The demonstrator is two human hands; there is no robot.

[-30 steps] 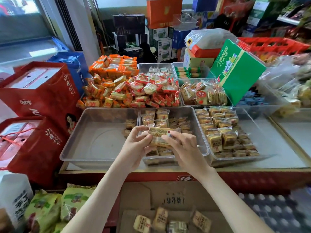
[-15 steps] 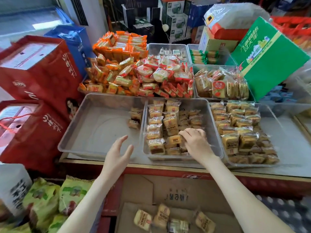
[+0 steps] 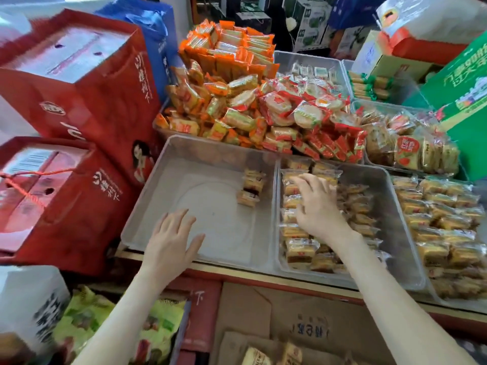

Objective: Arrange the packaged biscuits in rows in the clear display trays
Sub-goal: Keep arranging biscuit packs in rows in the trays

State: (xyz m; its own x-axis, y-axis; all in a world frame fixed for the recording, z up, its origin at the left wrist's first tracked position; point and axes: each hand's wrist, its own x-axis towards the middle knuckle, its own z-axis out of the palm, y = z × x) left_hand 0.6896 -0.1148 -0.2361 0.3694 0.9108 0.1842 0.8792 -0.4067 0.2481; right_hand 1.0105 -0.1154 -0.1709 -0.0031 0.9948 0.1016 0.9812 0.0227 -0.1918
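Your right hand (image 3: 317, 209) sits fingers-spread on the biscuit packs (image 3: 293, 232) under it, left hand (image 3: 171, 242) splayed loose over the tray (image 3: 218, 219) beside it.

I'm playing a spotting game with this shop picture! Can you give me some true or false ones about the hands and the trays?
1. The left hand holds a biscuit. False: it is open and empty, over the left tray.
2. The right hand is over the biscuits in the middle tray. True.
3. The left tray is full. False: only a few biscuits lie by its right wall.
4. Red boxes stand left of the trays. True.
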